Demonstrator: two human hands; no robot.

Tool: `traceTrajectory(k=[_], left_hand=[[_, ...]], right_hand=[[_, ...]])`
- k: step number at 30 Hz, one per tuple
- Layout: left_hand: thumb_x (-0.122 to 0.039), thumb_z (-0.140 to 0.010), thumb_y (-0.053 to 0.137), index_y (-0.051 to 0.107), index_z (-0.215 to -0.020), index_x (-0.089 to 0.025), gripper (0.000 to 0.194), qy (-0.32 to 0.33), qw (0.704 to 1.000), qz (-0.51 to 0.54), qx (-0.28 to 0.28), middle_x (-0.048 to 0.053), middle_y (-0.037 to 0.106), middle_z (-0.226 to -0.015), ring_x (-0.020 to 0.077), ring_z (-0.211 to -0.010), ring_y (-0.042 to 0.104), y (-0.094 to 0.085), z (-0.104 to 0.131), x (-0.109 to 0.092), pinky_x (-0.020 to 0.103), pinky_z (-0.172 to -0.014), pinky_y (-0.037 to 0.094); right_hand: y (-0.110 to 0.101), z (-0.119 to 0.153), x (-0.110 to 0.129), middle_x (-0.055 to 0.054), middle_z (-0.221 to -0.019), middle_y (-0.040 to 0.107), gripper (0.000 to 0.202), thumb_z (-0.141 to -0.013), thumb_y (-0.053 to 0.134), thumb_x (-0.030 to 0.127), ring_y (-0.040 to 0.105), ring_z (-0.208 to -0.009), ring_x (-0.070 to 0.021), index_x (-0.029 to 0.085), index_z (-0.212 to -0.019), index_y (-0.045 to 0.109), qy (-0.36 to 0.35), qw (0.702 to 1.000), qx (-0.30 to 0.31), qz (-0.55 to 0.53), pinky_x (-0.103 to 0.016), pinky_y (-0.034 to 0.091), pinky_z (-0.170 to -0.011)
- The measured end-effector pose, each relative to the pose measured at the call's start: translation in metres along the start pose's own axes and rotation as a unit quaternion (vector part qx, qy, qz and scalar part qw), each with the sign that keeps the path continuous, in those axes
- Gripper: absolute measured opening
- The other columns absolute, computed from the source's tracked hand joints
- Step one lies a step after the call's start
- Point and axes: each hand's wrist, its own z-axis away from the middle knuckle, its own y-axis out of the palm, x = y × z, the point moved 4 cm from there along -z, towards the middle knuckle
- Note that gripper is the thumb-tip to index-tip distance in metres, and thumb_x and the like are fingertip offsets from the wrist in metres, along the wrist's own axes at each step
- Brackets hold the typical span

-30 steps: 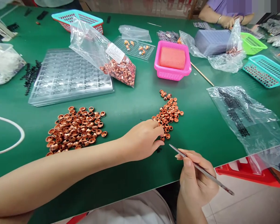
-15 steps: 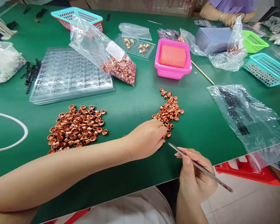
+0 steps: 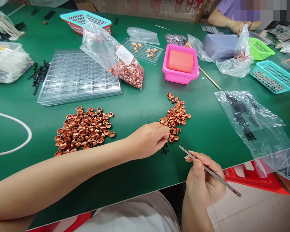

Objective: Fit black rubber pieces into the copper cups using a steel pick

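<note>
My left hand (image 3: 148, 140) is over the green table beside the smaller pile of copper-coloured rings (image 3: 176, 114). Its fingers are bent together at the pile's near left edge, and whatever they may hold is hidden. Several tiny black pieces (image 3: 165, 149) lie just below those fingertips. Metal tweezers (image 3: 215, 175) are gripped in my right hand (image 3: 205, 180), near the table's front edge, their tips pointing up and left, clear of the rings. A larger pile of the same cup-like rings (image 3: 84, 129) lies beyond my left forearm.
Behind the piles are stacked clear trays (image 3: 79, 77), a bag of copper rings (image 3: 129, 72) and a pink basket (image 3: 180, 75). A bag with black parts (image 3: 246, 112) lies right, near a turquoise basket (image 3: 276, 77). A person's hands (image 3: 236, 26) are at the far right.
My left hand has moved slightly left, away from the near rings, and the tiny black pieces now show. One more ring shows at the pile's near edge. The tweezers have shifted slightly right.
</note>
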Motion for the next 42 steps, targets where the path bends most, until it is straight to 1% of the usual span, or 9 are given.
traceTrajectory(k=[5, 9, 13, 18, 22, 26, 30, 35, 42], left_hand=[[-0.013, -0.086, 0.066, 0.064, -0.095, -0.013, 0.010, 0.009, 1.000, 0.001, 0.023, 0.006, 0.066, -0.093, 0.0185, -0.087, 0.059, 0.002, -0.006, -0.005, 0.028, -0.076, 0.046], [-0.017, -0.087, 0.065, 0.069, -0.090, -0.012, 0.007, -0.007, 0.997, -0.034, 0.065, 0.007, 0.065, -0.089, 0.0211, -0.087, 0.059, 0.008, -0.014, -0.008, 0.030, -0.075, 0.047], [-0.017, -0.090, 0.060, 0.074, -0.088, -0.013, 0.014, -0.031, 0.993, -0.056, 0.096, 0.009, 0.064, -0.088, 0.0218, -0.085, 0.060, 0.012, -0.021, -0.009, 0.033, -0.076, 0.048], [-0.015, -0.090, 0.059, 0.073, -0.084, -0.012, 0.016, -0.023, 0.996, -0.051, 0.073, 0.010, 0.064, -0.090, 0.0218, -0.088, 0.060, 0.007, -0.019, -0.012, 0.031, -0.078, 0.049], [-0.012, -0.089, 0.058, 0.068, -0.080, -0.012, 0.013, -0.019, 0.998, -0.033, 0.054, 0.006, 0.065, -0.081, 0.0199, -0.082, 0.059, -0.005, 0.000, -0.017, 0.030, -0.073, 0.048], [-0.011, -0.090, 0.056, 0.065, -0.094, -0.011, 0.010, -0.026, 0.999, -0.014, 0.029, 0.006, 0.066, -0.084, 0.0188, -0.079, 0.059, -0.014, 0.028, -0.016, 0.030, -0.070, 0.049], [-0.012, -0.094, 0.050, 0.062, -0.117, -0.010, 0.026, -0.015, 1.000, -0.024, -0.004, 0.009, 0.066, -0.095, 0.0198, -0.085, 0.061, -0.010, 0.047, -0.010, 0.031, -0.072, 0.050], [-0.017, -0.097, 0.050, 0.068, -0.103, -0.012, 0.020, -0.017, 0.998, -0.048, 0.037, 0.010, 0.064, -0.091, 0.0211, -0.081, 0.058, -0.002, 0.046, -0.005, 0.032, -0.068, 0.049], [-0.026, -0.094, 0.060, 0.067, -0.095, -0.012, 0.016, -0.029, 0.997, -0.034, 0.058, 0.007, 0.061, -0.081, 0.0210, -0.076, 0.054, -0.001, 0.044, -0.001, 0.034, -0.067, 0.048]], right_hand=[[0.000, -0.001, 0.000, -0.004, -0.082, 0.071, 0.013, -0.084, 0.063, 0.006, 0.071, -0.075, -0.0190, 0.016, -0.092, 0.068, -0.011, 1.000, -0.015, -0.001, -0.033, 0.056, -0.058], [0.000, 0.000, -0.001, -0.004, -0.082, 0.071, 0.012, -0.084, 0.063, 0.006, 0.071, -0.074, -0.0193, 0.015, -0.090, 0.067, 0.001, 1.000, -0.012, -0.001, -0.034, 0.057, -0.060], [-0.001, 0.001, -0.001, -0.004, -0.083, 0.071, 0.012, -0.084, 0.063, 0.007, 0.071, -0.075, -0.0195, 0.016, -0.091, 0.067, 0.009, 1.000, -0.007, -0.001, -0.034, 0.057, -0.060], [-0.001, 0.001, -0.001, -0.004, -0.084, 0.072, 0.013, -0.085, 0.062, 0.008, 0.070, -0.075, -0.0193, 0.017, -0.092, 0.067, 0.016, 1.000, 0.004, 0.003, -0.035, 0.057, -0.061], [0.000, -0.001, -0.001, -0.003, -0.085, 0.072, 0.013, -0.085, 0.063, 0.009, 0.070, -0.075, -0.0181, 0.019, -0.093, 0.067, 0.034, 0.999, 0.018, -0.004, -0.033, 0.057, -0.061], [-0.003, -0.005, 0.000, -0.002, -0.088, 0.073, 0.010, -0.087, 0.063, 0.013, 0.069, -0.072, -0.0150, 0.020, -0.094, 0.067, 0.098, 0.992, 0.073, 0.014, -0.029, 0.057, -0.063], [-0.006, -0.006, 0.000, -0.004, -0.092, 0.073, 0.008, -0.086, 0.068, 0.021, 0.070, -0.078, -0.0157, 0.020, -0.093, 0.070, 0.155, 0.959, 0.188, 0.146, -0.029, 0.058, -0.068], [-0.004, -0.005, -0.004, -0.003, -0.092, 0.073, 0.008, -0.087, 0.066, 0.022, 0.069, -0.080, -0.0161, 0.021, -0.094, 0.070, 0.128, 0.942, 0.228, 0.211, -0.029, 0.058, -0.069], [0.002, -0.005, -0.005, -0.002, -0.092, 0.073, 0.016, -0.085, 0.065, 0.010, 0.070, -0.084, -0.0175, 0.023, -0.095, 0.067, 0.081, 0.944, 0.266, 0.179, -0.032, 0.059, -0.071]])
